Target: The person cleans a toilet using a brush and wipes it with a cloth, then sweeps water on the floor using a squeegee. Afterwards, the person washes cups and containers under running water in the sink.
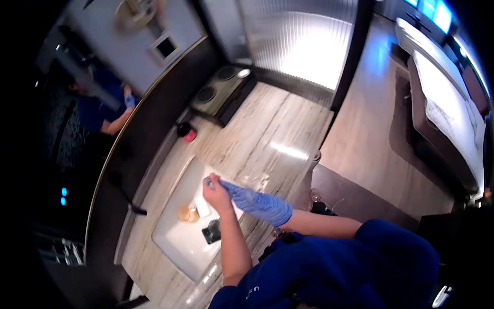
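Note:
My left hand [217, 195] is bare and closed at the fingertip end of a blue glove [278, 212], over the sink. The glove covers my right hand [252, 202] up to the wrist and looks wrinkled and stretched toward the left hand. The fingers of my right hand do not show clearly. Below the hands is a white sink [177, 250]. In it are tan round pieces [187, 213], a white block-like item [203, 207] and a dark rectangular item [210, 234], partly behind my left forearm.
A dark faucet [135, 209] stands at the sink's left. Behind on the marble-look counter [257, 134] are a red and black container [187, 132] and a two-burner cooktop [221, 92]. A mirror [77, 154] lines the left. At right is a bed [447, 113].

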Tool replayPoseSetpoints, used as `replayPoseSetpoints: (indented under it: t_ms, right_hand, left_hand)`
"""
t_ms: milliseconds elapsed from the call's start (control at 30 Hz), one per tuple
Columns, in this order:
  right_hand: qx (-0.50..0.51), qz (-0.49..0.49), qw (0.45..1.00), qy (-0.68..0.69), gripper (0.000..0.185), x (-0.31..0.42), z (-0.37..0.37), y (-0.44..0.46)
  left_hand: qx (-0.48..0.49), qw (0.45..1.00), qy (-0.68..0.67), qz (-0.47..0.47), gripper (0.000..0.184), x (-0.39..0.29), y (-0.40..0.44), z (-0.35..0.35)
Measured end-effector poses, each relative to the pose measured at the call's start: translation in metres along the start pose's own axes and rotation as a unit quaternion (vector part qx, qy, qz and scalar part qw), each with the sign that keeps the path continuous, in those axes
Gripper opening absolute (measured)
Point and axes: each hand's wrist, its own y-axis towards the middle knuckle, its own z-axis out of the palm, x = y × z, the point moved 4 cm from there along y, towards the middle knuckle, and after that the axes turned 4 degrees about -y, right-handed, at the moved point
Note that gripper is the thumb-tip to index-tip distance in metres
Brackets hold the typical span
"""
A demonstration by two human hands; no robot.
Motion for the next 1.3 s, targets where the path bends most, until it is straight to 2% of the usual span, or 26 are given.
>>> replayPoseSetpoints:
  t_ms: [33,67,100,133,167,233,267,333,367,400,433,467,500,533,600,633,667,700,733,933,1100,1133,1167,1200,1233,1300]
  right_hand:
    - [-0.029,-0.089,0.917,-0.388,0.042,0.018,-0.009,-0.01]
    - [-0.021,-0.105,0.915,-0.389,0.042,0.021,-0.004,-0.026]
    - [-0.048,-0.075,0.864,-0.495,0.043,0.018,0.003,-0.049]
    - [-0.078,-0.046,0.801,-0.592,0.045,0.021,0.013,-0.07]
    - [-0.071,-0.064,0.8,-0.592,0.045,0.032,0.028,-0.089]
    - [-0.243,0.007,0.752,-0.612,0.048,0.069,0.047,-0.129]
    - [-0.232,-0.065,0.72,-0.651,0.051,0.089,0.067,-0.131]
    - [-0.189,-0.145,0.755,-0.612,0.052,0.121,0.09,-0.132]
    - [-0.144,-0.207,0.78,-0.572,0.054,0.136,0.098,-0.134]
    - [-0.095,-0.234,0.8,-0.544,0.053,0.151,0.098,-0.136]
    - [-0.121,-0.311,0.75,-0.571,0.041,0.163,0.107,-0.15]
    - [-0.147,-0.379,0.693,-0.595,0.029,0.177,0.116,-0.167]
    - [-0.277,-0.403,0.606,-0.627,0.017,0.207,0.122,-0.187]
    - [-0.291,-0.446,0.628,-0.568,0.017,0.259,0.12,-0.211]
    - [-0.372,-0.657,0.447,-0.48,0.009,0.325,0.148,-0.274]
    - [-0.423,-0.725,0.335,-0.429,0.006,0.352,0.16,-0.306]
    - [-0.426,-0.703,0.277,-0.498,0.012,0.34,0.224,-0.295]
    - [-0.412,-0.717,0.196,-0.528,0.024,0.388,0.239,-0.29]
    - [-0.397,-0.727,0.111,-0.549,0.037,0.413,0.268,-0.276]
    - [-0.444,-0.543,0.067,-0.709,0.035,0.465,0.282,-0.218]
    - [-0.535,-0.434,0.117,-0.715,0.032,0.483,0.233,-0.263]
    - [-0.572,-0.426,0.129,-0.688,0.032,0.467,0.217,-0.281]
    - [-0.417,-0.595,0.194,-0.66,0.025,0.498,0.184,-0.339]
    - [-0.46,-0.595,0.054,-0.657,0.022,0.454,0.17,-0.354]
    - [-0.499,-0.604,-0.029,-0.621,0.017,0.381,0.164,-0.332]
    - [-0.44,-0.553,-0.054,-0.705,0.013,0.315,0.128,-0.285]
  left_hand:
    - [-0.04,0.995,0.033,0.082,0.024,0.003,0.005,0.005]
    - [-0.084,0.994,0.039,0.055,0.022,0.019,0.014,0.005]
    - [-0.126,0.973,0.179,0.069,0.024,0.03,0.031,-0.006]
    - [-0.169,0.983,0.065,0.007,0.032,0.021,0.044,-0.018]
    - [-0.226,0.972,-0.055,-0.043,0.041,0.013,0.056,-0.029]
    - [-0.232,0.97,0.03,-0.062,0.043,-0.015,0.06,-0.007]
    - [-0.113,0.991,0.02,-0.07,0.04,-0.029,0.047,0.025]
    - [0.157,0.983,-0.008,-0.095,0.03,-0.068,-0.009,0.102]
    - [0.252,0.965,0.024,-0.068,0.028,-0.055,-0.037,0.134]
    - [0.432,0.897,0.024,-0.091,0.03,-0.085,-0.069,0.169]
    - [0.555,0.821,-0.06,-0.12,0.043,-0.098,-0.096,0.194]
    - [0.596,0.787,-0.106,-0.116,0.05,-0.105,-0.112,0.208]
    - [0.632,0.752,-0.154,-0.11,0.059,-0.11,-0.122,0.219]
    - [0.622,0.758,-0.158,-0.114,0.059,-0.111,-0.12,0.223]
    - [0.558,0.812,-0.148,-0.082,0.068,-0.108,-0.112,0.214]
    - [0.516,0.842,-0.125,-0.093,0.061,-0.092,-0.104,0.204]
    - [0.479,0.861,-0.094,-0.141,0.057,-0.08,-0.098,0.193]
    - [0.435,0.878,-0.065,-0.191,0.053,-0.069,-0.093,0.18]
    - [0.405,0.896,-0.033,-0.176,0.047,-0.059,-0.089,0.167]
    - [0.285,0.929,-0.019,-0.237,0.046,-0.037,-0.084,0.095]
    - [0.178,0.95,0.016,-0.256,0.039,-0.01,-0.088,0.007]
    - [0.131,0.959,0.02,-0.252,0.036,0.008,-0.087,-0.031]
    - [0.092,0.966,0.031,-0.24,0.033,0.017,-0.086,-0.051]
    - [0.03,0.974,0.006,-0.224,0.028,0.02,-0.08,-0.079]
    - [-0.01,0.973,0.018,-0.231,0.027,0.026,-0.076,-0.105]
    - [-0.077,0.966,-0.01,-0.245,0.026,0.044,-0.055,-0.161]
